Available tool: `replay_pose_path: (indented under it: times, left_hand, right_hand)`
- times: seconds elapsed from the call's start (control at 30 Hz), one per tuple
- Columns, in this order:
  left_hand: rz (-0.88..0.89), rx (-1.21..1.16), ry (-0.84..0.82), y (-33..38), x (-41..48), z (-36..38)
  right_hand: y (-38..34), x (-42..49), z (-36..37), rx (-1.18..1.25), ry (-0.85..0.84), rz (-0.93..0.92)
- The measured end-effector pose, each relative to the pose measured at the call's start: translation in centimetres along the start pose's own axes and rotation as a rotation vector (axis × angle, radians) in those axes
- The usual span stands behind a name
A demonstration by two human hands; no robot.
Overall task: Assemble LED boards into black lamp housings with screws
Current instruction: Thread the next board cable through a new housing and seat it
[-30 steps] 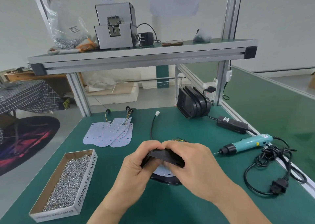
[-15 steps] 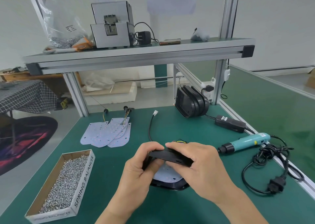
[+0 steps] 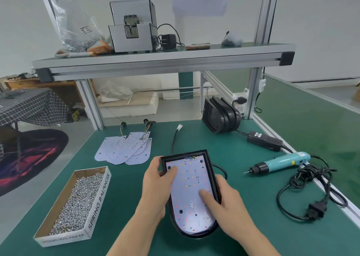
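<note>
A black lamp housing (image 3: 212, 171) lies flat on the green table, open side up. A white LED board (image 3: 190, 187) with small red and orange dots sits inside it. My left hand (image 3: 156, 185) grips the housing's left rim, its thumb on the board's upper left. At the right rim my right hand (image 3: 228, 203) holds on, thumb pressing the board's lower right. A black cable with a white connector (image 3: 179, 128) runs out from behind the housing.
Spare LED boards (image 3: 124, 148) lie fanned out at the back left. A cardboard box of screws (image 3: 76, 201) stands at the left. A teal electric screwdriver (image 3: 282, 162), its adapter (image 3: 265, 142) and coiled cord (image 3: 315, 211) lie right. Stacked black housings (image 3: 220, 117) lean at the back.
The housing, held tilted on edge between both hands, has been laid flat and open side up. Both thumbs now rest on the LED board.
</note>
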State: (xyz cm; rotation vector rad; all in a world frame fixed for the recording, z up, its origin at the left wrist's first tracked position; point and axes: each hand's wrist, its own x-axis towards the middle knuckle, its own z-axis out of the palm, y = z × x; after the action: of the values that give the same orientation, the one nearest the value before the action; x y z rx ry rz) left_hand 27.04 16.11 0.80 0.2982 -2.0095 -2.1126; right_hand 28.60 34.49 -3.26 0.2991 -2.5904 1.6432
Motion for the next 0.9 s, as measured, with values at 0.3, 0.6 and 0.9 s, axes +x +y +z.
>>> replay_pose_path:
  times: [0.3, 0.6, 0.9]
  left_hand:
    - [-0.269, 0.085, 0.013, -4.1, 2.4, -0.5]
    - [0.047, 0.761, 0.271, -1.4, 4.6, -9.0]
    - [-0.161, 1.457, 0.186, -1.9, 6.4, -20.3]
  right_hand:
    - [1.3, 1.7, 1.6, -0.039, 0.010, 0.238]
    - [1.4, 2.2, 1.7, -0.085, 0.000, 0.262]
    - [1.3, 2.0, 1.8, -0.083, 0.027, 0.236]
